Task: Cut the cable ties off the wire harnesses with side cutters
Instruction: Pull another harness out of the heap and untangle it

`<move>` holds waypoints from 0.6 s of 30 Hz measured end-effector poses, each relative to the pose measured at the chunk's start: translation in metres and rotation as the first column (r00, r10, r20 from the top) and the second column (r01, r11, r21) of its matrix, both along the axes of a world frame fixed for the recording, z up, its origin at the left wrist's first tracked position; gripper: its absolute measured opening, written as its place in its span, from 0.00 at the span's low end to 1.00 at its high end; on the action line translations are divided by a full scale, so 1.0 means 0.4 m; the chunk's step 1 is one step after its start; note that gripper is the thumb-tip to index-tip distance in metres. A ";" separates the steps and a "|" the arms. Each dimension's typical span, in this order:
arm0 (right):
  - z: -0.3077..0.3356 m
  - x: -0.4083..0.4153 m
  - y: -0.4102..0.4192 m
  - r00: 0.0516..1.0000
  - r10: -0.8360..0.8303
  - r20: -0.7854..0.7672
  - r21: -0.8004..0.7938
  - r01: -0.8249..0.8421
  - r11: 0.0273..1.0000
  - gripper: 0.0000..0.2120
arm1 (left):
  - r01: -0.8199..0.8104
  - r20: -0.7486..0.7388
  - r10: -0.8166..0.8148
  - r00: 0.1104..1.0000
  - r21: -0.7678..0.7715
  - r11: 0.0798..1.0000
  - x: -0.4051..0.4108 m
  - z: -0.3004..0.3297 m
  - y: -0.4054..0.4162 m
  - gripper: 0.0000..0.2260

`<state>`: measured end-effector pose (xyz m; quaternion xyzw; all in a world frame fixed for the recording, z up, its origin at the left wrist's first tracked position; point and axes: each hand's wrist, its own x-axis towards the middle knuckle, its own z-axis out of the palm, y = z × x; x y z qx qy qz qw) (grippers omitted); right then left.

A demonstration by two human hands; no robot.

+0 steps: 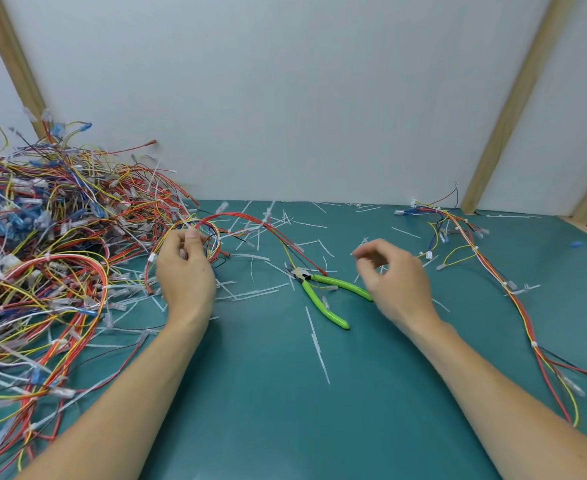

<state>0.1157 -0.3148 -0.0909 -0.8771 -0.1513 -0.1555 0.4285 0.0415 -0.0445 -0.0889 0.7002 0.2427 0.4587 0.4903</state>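
Note:
My left hand [186, 271] pinches a looped wire harness [250, 223] of red and yellow wires at the right edge of the big pile. Its long red strands arc right and come down beside the side cutters [326, 292]. The cutters have bright green handles and lie on the green mat with their jaws pointing up-left. My right hand [396, 278] hovers just right of the cutters, fingers loosely curled, holding nothing. It covers the end of the upper handle.
A large tangled pile of harnesses [42, 254] fills the left side. Another harness [492, 271] trails along the right side of the mat. Several cut white cable ties [319, 348] are scattered over the green mat [285, 410]. A white wall with wooden posts stands behind.

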 end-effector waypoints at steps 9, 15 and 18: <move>-0.005 -0.042 0.047 0.980 0.144 -0.135 -0.613 -0.197 0.765 0.37 | -0.024 0.176 0.085 0.981 -0.324 0.946 0.003 0.018 0.015 0.14; 0.000 -0.039 0.062 0.993 0.015 -0.119 -0.577 -0.081 0.813 0.18 | 0.120 0.279 -0.049 0.959 -0.245 0.962 0.001 0.028 0.003 0.13; 0.004 -0.019 0.052 0.972 -0.061 -0.228 -0.359 -0.026 0.933 0.18 | 0.183 0.272 -0.156 0.950 -0.077 0.980 -0.005 0.038 -0.023 0.11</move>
